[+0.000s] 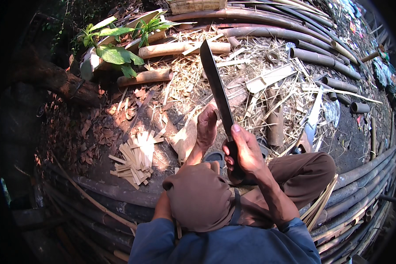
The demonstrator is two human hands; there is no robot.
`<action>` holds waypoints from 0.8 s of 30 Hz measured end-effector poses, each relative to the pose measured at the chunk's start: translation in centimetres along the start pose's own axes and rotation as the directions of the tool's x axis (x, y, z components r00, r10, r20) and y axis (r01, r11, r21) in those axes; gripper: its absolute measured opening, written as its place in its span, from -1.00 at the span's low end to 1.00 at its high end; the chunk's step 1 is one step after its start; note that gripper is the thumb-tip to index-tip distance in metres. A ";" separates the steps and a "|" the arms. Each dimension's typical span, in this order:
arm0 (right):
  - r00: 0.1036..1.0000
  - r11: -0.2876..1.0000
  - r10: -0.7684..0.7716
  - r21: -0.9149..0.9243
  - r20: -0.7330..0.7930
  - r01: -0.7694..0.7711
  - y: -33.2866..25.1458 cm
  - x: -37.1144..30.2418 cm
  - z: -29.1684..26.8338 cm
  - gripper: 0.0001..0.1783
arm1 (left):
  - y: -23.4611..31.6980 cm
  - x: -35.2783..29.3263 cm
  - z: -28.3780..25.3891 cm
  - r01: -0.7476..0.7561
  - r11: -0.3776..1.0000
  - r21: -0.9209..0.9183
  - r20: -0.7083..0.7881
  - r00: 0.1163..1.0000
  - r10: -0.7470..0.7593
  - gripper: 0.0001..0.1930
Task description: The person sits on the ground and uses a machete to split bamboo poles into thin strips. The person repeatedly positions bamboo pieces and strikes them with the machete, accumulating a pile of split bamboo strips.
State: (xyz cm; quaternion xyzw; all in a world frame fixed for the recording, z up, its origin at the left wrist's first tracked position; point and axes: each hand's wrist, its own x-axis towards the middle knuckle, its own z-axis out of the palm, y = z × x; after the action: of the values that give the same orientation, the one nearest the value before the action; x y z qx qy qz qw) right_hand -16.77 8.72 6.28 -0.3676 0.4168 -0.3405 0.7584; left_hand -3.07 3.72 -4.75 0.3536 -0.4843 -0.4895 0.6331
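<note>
A machete [219, 90] with a long dark blade stands tilted in front of me, its tip pointing away and slightly left. My right hand [245, 152] is wrapped round its black handle, the thumb lying along the top. Beside the lower blade, my left hand [207, 126] is raised with its fingers curled; a small pale bit shows at the fingertips, too small to name. Whether those fingers touch the steel I cannot tell. Left of my legs lies a loose pile of thin split bamboo strips [136, 158]. Part of a dark sandal [214, 156] shows below my left hand.
A handsaw [313, 116] rests among shavings to the right. Cut bamboo lengths [145, 77] and a leafy green plant [114, 48] are at the far left. Long bamboo poles [268, 33] lie across the back, and more poles [361, 180] flank me. A split bamboo piece [270, 78] lies ahead.
</note>
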 end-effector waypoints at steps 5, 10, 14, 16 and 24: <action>0.999 0.995 -0.038 -0.089 -0.014 0.037 0.5 0.4 -0.2 -0.53 | -0.1 0.0 0.2 0.051 0.994 -0.095 -0.014 0.998 -0.053 -0.47; 1.000 0.994 -0.021 -0.107 -0.002 0.021 -0.4 -0.1 0.1 -0.51 | 2.7 0.3 1.6 0.090 0.988 -0.125 -0.029 0.995 -0.094 -0.47; 0.997 0.997 0.062 -0.037 -0.037 -0.063 -1.1 -0.7 0.3 -0.50 | 2.1 0.2 1.5 0.099 0.985 -0.143 -0.009 0.995 -0.101 -0.49; 1.000 0.996 -0.004 -0.087 -0.027 0.001 -0.5 -0.4 0.4 -0.48 | 1.3 0.0 1.3 0.100 0.982 -0.162 -0.022 0.994 -0.105 -0.50; 0.955 0.880 -0.297 -0.393 -0.013 0.268 0.4 -0.1 0.6 -0.49 | -0.5 0.3 -0.3 0.114 0.978 -0.173 -0.011 0.993 -0.117 -0.48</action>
State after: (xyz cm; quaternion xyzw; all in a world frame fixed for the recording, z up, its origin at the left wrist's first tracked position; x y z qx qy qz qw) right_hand -16.19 9.19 6.17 -0.5543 0.4450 -0.3714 0.5973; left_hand -2.93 3.32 -5.21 0.3305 -0.4122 -0.5616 0.6368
